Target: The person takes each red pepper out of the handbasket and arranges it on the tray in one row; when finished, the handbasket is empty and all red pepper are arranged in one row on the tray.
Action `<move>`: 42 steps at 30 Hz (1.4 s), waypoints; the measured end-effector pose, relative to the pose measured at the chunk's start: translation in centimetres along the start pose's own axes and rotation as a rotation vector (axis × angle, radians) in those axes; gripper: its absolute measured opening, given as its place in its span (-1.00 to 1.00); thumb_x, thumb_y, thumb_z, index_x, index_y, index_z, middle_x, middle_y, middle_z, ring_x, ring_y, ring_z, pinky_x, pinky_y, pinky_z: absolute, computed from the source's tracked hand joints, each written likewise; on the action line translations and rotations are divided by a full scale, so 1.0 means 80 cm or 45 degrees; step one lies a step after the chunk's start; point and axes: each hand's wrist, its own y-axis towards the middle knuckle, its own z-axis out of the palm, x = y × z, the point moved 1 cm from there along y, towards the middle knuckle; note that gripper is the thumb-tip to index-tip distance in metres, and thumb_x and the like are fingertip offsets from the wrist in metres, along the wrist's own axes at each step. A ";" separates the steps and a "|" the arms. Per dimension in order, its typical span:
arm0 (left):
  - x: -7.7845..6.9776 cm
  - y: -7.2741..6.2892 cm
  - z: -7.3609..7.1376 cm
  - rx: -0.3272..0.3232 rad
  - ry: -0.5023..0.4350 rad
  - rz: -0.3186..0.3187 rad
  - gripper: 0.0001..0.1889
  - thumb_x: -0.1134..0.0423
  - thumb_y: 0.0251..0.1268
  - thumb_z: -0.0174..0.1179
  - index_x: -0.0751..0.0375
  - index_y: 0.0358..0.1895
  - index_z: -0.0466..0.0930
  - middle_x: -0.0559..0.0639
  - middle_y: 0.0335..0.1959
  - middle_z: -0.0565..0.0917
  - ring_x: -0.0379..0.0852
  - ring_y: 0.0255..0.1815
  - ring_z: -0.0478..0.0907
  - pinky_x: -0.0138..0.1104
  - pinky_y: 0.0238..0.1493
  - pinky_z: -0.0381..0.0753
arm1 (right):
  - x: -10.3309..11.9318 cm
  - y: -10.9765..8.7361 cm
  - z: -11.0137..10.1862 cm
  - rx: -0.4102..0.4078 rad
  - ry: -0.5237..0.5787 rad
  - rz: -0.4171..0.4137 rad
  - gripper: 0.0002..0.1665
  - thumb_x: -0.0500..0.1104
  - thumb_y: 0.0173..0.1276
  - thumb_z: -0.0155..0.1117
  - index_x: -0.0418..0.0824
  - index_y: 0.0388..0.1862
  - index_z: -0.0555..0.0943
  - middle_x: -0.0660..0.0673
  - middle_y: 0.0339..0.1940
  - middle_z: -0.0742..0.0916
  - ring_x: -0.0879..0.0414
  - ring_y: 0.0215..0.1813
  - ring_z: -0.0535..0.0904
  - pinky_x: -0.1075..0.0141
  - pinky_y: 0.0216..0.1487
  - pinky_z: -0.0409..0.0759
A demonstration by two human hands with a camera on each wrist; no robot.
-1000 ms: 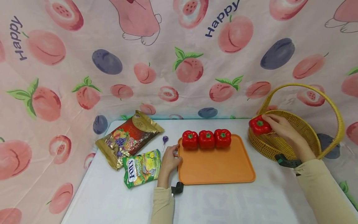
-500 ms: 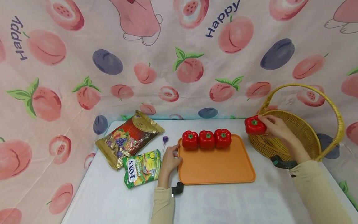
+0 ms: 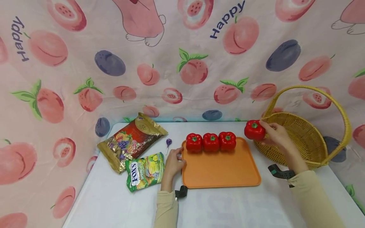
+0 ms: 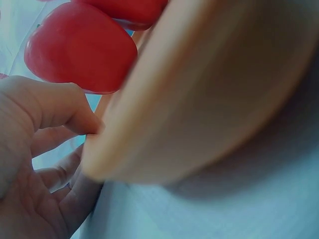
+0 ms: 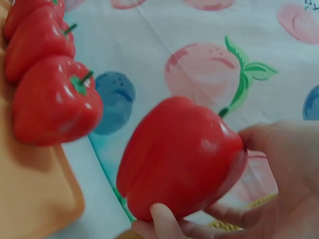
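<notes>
My right hand (image 3: 276,135) holds a red bell pepper (image 3: 254,130) in the air by its right side, between the basket's left rim and the tray. In the right wrist view, thumb and fingers curl round this pepper (image 5: 174,154), its green stem toward the back. Three more red bell peppers (image 3: 210,142) stand in a row along the back of an orange tray (image 3: 220,171). At the tray's left edge my left hand (image 3: 172,162) grips the rim with bent fingers. The left wrist view has that hand (image 4: 45,129) close below the leftmost pepper (image 4: 82,50).
A yellow wicker basket (image 3: 296,133) with a tall handle stands at the right. Left of the tray lie a brown-and-gold candy bag (image 3: 132,141), a green Fox's bag (image 3: 146,171) and a purple lollipop (image 3: 169,142). Fruit-printed cloth (image 3: 182,63) hangs behind the white table (image 3: 222,209).
My right hand has carried the bell pepper leftward from over the basket's rim toward the tray's back right corner. The left hand, the tray and its three peppers keep their places.
</notes>
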 end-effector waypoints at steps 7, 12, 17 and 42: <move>-0.001 -0.002 -0.001 -0.006 -0.009 -0.014 -0.37 0.41 0.10 0.27 0.23 0.34 0.46 0.12 0.07 0.49 -0.09 -0.19 0.49 -0.29 -0.20 0.56 | -0.006 -0.005 0.022 -0.058 0.120 0.042 0.10 0.37 0.43 -0.06 -0.55 0.46 0.01 -0.59 0.33 0.27 0.16 -0.42 0.72 0.27 -0.31 0.69; -0.001 -0.002 -0.002 -0.008 -0.009 -0.008 -0.37 0.42 0.09 0.27 0.24 0.34 0.46 0.13 0.07 0.49 -0.09 -0.20 0.50 -0.30 -0.20 0.56 | -0.006 -0.008 0.032 -0.124 0.152 0.014 0.07 0.35 0.43 -0.06 -0.54 0.44 0.07 -0.57 0.37 0.25 0.18 -0.43 0.71 0.25 -0.34 0.69; 0.000 -0.001 0.000 -0.006 -0.013 -0.010 -0.36 0.42 0.07 0.27 0.23 0.34 0.46 0.12 0.06 0.49 -0.10 -0.20 0.50 -0.31 -0.20 0.56 | -0.008 -0.010 0.042 -0.166 0.264 0.034 -0.01 0.34 0.42 -0.02 -0.50 0.37 0.17 -0.55 0.32 0.31 0.22 -0.50 0.70 0.30 -0.40 0.68; -0.002 0.002 0.002 -0.005 0.004 -0.008 -0.37 0.41 0.08 0.29 0.23 0.33 0.47 0.11 0.05 0.50 -0.12 -0.21 0.49 -0.30 -0.18 0.56 | -0.028 -0.020 0.093 -0.510 0.817 0.183 -0.07 0.25 0.44 0.08 -0.29 0.53 0.10 -0.29 0.38 0.37 0.22 -0.40 0.73 0.26 -0.27 0.67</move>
